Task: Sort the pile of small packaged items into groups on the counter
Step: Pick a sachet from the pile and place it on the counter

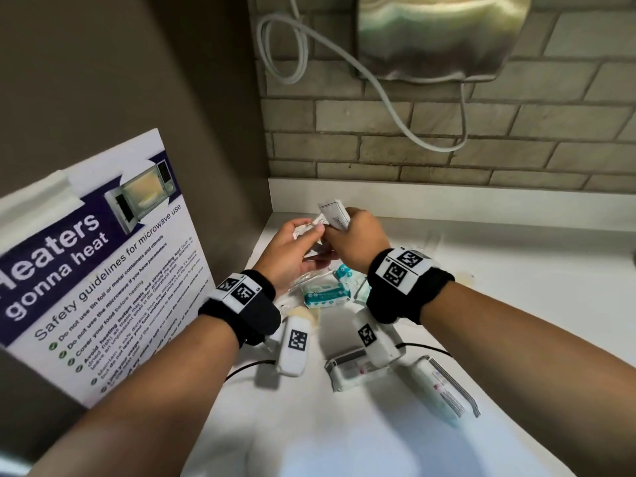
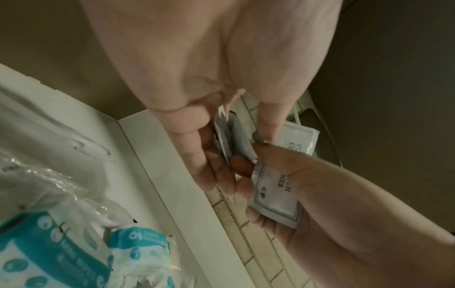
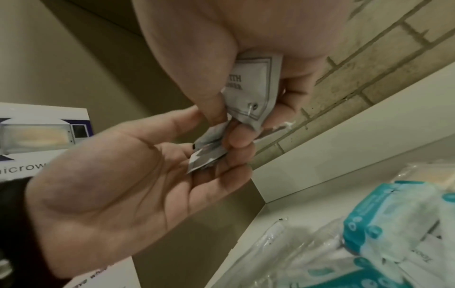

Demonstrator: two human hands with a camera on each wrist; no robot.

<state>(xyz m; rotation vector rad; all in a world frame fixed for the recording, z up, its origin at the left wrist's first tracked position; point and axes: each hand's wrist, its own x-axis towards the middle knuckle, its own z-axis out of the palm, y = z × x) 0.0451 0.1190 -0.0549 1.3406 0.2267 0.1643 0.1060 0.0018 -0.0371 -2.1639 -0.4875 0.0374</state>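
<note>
Both hands are raised over the pile in the back left corner of the white counter (image 1: 516, 287). My right hand (image 1: 339, 228) grips a few white printed sachets (image 1: 335, 213); one sachet (image 3: 251, 91) shows between thumb and fingers in the right wrist view. My left hand (image 1: 311, 235) lies palm up beside it, thumb pinching more white sachets (image 3: 209, 154) against its fingers (image 2: 197, 155). The two hands touch at the fingertips. Below them lie teal-and-white wipes packs (image 1: 325, 294) and clear plastic packets (image 2: 61, 175).
A microwave safety poster (image 1: 103, 270) leans on the left wall. A brick wall (image 1: 447, 156) with a metal dispenser (image 1: 437, 36) and a looped cable (image 1: 395, 108) backs the counter. Two white packs (image 1: 347, 368) (image 1: 444, 387) lie nearer the front.
</note>
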